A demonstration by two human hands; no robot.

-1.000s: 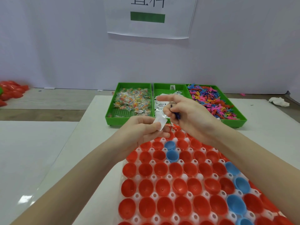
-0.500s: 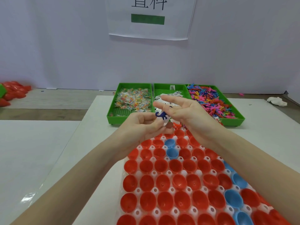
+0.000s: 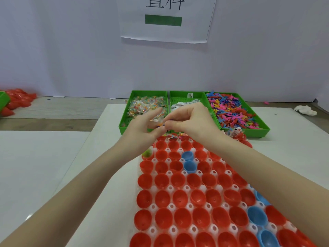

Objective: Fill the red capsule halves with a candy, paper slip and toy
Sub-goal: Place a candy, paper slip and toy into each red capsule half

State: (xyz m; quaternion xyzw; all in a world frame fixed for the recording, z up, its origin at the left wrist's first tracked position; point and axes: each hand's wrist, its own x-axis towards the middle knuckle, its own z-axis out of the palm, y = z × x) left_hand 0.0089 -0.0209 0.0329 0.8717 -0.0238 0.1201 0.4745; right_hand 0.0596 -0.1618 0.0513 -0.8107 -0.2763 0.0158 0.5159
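Trays: three green trays [image 3: 124,120] hold candies [image 3: 145,105], slips, toys [image 3: 231,111].
Rack: red capsule halves [image 3: 179,198], mostly empty.
Hands: left hand [image 3: 142,127] and right hand [image 3: 192,120] pinch what seems a wrapped candy [image 3: 157,120].

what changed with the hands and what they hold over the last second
Both hands moved away from the body, to the near edge of the green trays. The left hand had pinched a white slip; now a clear candy wrapper shows at its fingers. The right hand has curled, pinching something small against the left. Trays and capsule halves stayed put.
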